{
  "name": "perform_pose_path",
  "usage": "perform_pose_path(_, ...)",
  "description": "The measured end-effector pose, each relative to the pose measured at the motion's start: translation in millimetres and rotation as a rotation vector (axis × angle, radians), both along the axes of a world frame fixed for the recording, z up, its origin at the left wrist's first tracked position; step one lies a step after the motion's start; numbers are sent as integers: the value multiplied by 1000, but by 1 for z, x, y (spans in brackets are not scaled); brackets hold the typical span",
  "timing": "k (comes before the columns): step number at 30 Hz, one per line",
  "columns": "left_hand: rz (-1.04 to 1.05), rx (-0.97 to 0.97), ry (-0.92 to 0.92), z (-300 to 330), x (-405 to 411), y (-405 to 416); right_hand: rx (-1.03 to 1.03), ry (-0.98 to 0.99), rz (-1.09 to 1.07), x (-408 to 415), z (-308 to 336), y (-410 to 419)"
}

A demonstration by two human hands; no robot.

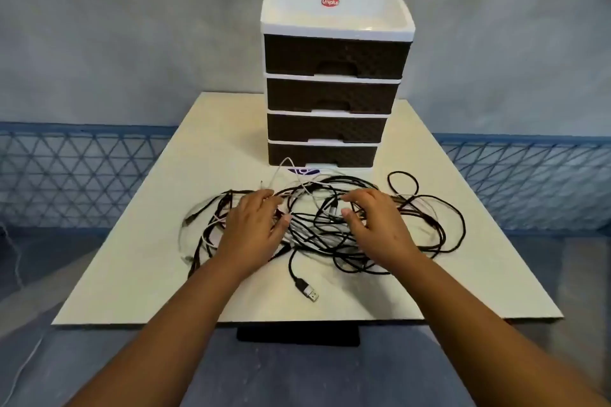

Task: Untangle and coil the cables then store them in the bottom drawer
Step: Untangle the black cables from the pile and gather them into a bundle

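A tangle of black and white cables (330,235) lies spread across the middle of the cream table (132,274). A black cable's USB plug (309,291) sticks out toward the front edge. My left hand (254,228) hovers over the left part of the tangle, fingers spread and curled down onto the cords. My right hand (377,228) is over the right part in the same pose. Neither hand has a cable lifted. Behind the tangle stands a white drawer unit (334,10) with dark brown drawer fronts. Its bottom drawer (322,155) is closed.
The table's front edge (297,320) is close to me, with a dark base (297,335) under it. A blue mesh fence (66,175) runs behind the table on both sides. A thin white cord (20,370) lies on the grey floor at the left.
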State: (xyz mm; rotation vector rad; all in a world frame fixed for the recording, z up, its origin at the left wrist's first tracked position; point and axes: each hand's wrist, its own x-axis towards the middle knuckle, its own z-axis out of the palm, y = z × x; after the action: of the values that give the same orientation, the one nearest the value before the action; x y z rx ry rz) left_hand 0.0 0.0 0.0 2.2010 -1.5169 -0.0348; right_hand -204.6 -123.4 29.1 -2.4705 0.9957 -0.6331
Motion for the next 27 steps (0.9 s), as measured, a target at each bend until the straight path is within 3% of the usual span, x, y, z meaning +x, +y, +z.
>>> perform_pose_path(5,-79,-66,-38,-27,-20,21,-93,-11,48,-4,-23,37)
perform_pose_path(12,-180,-51,-94,-49,-21,35,-310,372,97,10,-61,75)
perform_pose_path(18,-287,-93,-60,-44,-21,36,-276,243,15,15,-52,76)
perform_pose_path(22,-328,-107,110,-26,-25,26,-148,59,-38,21,-20,68)
perform_pose_path(27,-210,-215,550,12,-30,5,42,-167,-150,23,15,48)
